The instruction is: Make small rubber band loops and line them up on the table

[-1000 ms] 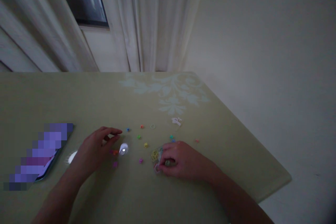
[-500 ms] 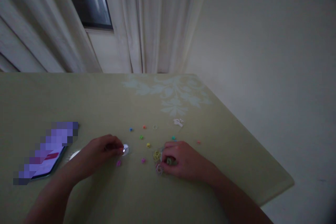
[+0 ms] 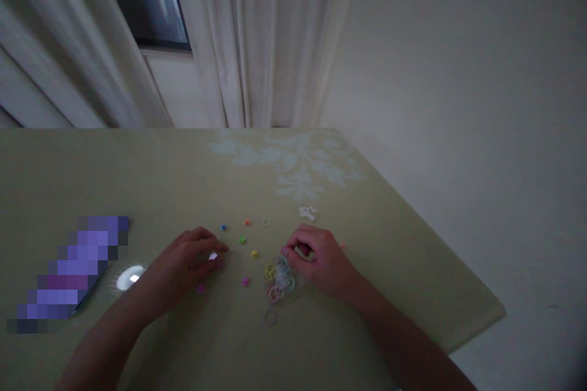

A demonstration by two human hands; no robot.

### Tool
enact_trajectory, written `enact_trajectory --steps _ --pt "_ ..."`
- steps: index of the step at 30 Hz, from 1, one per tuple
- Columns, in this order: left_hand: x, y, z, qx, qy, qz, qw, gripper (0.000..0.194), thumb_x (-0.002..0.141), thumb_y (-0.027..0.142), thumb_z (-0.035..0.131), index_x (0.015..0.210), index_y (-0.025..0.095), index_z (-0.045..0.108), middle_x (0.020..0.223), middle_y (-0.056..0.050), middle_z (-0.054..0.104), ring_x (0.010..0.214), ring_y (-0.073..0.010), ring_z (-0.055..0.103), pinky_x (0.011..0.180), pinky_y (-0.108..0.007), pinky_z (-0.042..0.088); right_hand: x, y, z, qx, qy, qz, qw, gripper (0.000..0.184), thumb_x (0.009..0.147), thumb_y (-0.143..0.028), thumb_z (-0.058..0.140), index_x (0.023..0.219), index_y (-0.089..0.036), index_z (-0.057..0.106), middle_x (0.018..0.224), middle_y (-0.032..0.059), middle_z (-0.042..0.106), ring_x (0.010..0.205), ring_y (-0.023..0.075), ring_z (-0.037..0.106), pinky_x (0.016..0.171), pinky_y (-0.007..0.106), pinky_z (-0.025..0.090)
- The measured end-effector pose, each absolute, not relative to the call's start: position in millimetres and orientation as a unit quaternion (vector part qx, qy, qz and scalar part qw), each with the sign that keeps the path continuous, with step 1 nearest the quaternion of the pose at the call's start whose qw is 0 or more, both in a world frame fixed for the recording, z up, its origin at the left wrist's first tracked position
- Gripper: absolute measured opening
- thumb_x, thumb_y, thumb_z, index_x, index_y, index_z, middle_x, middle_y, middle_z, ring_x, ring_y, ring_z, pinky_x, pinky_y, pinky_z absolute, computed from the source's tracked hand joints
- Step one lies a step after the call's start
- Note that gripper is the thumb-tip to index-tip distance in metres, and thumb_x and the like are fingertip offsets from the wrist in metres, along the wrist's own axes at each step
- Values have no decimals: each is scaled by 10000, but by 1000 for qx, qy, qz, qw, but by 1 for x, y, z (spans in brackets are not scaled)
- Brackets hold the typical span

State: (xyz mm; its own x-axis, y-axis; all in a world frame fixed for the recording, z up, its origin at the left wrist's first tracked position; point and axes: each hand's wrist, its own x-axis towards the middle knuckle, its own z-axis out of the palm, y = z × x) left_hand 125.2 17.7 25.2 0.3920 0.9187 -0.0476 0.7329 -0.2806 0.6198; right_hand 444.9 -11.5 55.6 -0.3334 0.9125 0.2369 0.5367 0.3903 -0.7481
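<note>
A clear, crumpled plastic bag (image 3: 300,293) of pastel, ring-shaped bands (image 3: 276,281) lies nearer our right hand (image 3: 318,253), just left of and below its curled fingertips; we cannot tell whether they pinch it. Left of the bag, past a knobbly yellow bead (image 3: 254,254), our left hand (image 3: 183,266) curls around a glossy white piece (image 3: 213,256), hold unclear.

Pale curtains (image 3: 288,36) hang in folds beyond the table (image 3: 142,177); between them shows a dark window (image 3: 142,0) with faint streaks; a plain wall (image 3: 458,104) fills the right; a light leaf pattern (image 3: 302,162) decorates the greenish tabletop; the light is dim.
</note>
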Motion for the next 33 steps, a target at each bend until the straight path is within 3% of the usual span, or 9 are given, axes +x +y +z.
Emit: enact_trajectory --steps 8,14,28,33 --pt "132 16 20 816 526 120 210 235 922 341 593 866 301 818 1088 -95 724 1015 -304 664 890 -434 537 443 -15 59 -454 -781 290 317 120 921 -247 711 821 -182 718 727 -24 548 678 123 518 659 254 389" --pt "135 12 12 829 521 153 132 255 939 311 548 855 271 786 1105 -102 711 983 -295 627 907 -434 518 437 -22 58 -389 -798 325 325 140 972 -316 713 976 -203 795 854 25 660 769 142 618 727 259 471" --pt "137 4 27 826 552 58 93 197 930 344 594 896 327 786 1288 -74 679 1110 -346 575 900 -482 439 437 -20 55 -424 -777 311 346 105 968 -239 691 931 -174 765 818 15 638 751 136 600 723 260 466" --pt "145 0 21 826 550 72 97 308 992 258 456 931 272 758 1238 -117 671 1117 -337 546 924 -500 414 437 -19 54 -425 -775 304 356 109 969 -232 686 932 -167 766 812 14 632 743 133 593 716 258 462"
